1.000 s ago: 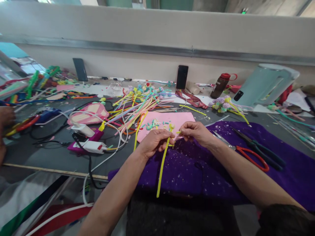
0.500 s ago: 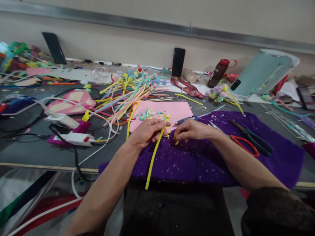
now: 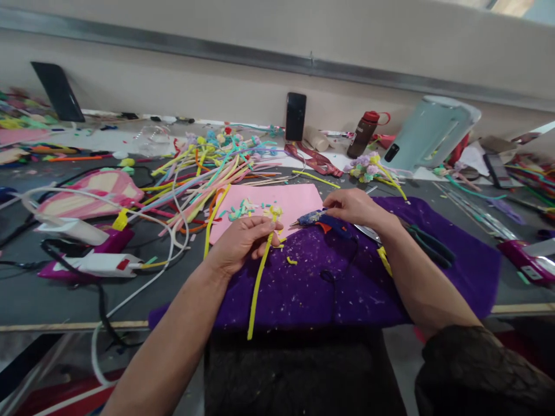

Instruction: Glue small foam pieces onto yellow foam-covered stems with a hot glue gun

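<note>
My left hand [image 3: 245, 240] pinches a yellow pipe cleaner [image 3: 259, 283] just below the pale yellow flower-like head [image 3: 274, 212] at its top; its stem hangs down toward me. My right hand [image 3: 353, 207] is curled at the back of a blue hot glue gun [image 3: 318, 219], fingers touching it. The gun's nozzle points left, toward the flower. Just below, a short curled yellow offcut [image 3: 292, 261] lies on the purple cloth [image 3: 281, 300]. A pink sheet [image 3: 299, 199] with small green and white clippings [image 3: 245, 209] is behind my left hand.
Pliers [image 3: 431, 245] and a yellow piece [image 3: 384, 261] lie by my right forearm. Bundled pipe cleaners [image 3: 217, 173], a phone [image 3: 295, 117], a bottle [image 3: 363, 134] and a pale green jug [image 3: 448, 133] stand or lie behind. Cables and a power strip [image 3: 104, 263] are at left.
My right hand has let go of the small yellow offcut and moved up and right to the glue gun. My left hand keeps its pinch on the pipe cleaner. The view has shifted right.
</note>
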The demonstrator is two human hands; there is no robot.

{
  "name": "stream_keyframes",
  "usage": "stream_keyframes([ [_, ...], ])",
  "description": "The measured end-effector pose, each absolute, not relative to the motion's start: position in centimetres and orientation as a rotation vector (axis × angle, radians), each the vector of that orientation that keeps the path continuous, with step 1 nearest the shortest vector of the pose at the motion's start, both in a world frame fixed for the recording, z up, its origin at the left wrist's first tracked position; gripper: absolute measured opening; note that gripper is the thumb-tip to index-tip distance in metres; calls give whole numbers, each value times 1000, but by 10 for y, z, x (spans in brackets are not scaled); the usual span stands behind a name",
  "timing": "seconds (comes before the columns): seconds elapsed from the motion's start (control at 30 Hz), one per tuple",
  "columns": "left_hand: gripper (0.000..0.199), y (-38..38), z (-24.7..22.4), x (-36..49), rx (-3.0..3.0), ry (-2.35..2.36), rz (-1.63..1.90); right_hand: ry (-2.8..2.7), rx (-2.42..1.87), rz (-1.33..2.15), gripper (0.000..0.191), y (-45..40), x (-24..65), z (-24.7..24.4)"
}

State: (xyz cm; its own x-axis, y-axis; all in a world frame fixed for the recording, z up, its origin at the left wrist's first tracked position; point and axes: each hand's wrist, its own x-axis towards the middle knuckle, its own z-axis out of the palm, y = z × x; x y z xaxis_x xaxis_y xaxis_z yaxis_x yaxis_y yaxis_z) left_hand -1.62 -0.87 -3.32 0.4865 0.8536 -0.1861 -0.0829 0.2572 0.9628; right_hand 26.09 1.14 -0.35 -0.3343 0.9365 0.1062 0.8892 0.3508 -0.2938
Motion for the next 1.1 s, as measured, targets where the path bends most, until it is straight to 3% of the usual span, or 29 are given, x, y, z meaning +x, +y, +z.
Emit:
stream_keyframes([
  [0.1,21,-9,-32,-16,1149,842,765,-2365,-1853,211,27,13,267,-5],
  [0.23,20,-10,-31,-16,1154,842,764,-2489,-1941,437,43,12,268,-11],
  [0.4,21,-10,-32,-17,1140,843,784,-2443,-1896,553,27,17,265,-23],
  [0.6,25,-9,-33,-19,1111,858,864,-1781,-1489,1090,15,16,271,-14],
  [0.83,25,-10,-34,-19,1091,837,896,-1220,-1030,1325,23,4,250,2],
  [1.1,26,-15,-30,-18,996,832,970,-1101,-843,1462,25,-4,229,-6],
])
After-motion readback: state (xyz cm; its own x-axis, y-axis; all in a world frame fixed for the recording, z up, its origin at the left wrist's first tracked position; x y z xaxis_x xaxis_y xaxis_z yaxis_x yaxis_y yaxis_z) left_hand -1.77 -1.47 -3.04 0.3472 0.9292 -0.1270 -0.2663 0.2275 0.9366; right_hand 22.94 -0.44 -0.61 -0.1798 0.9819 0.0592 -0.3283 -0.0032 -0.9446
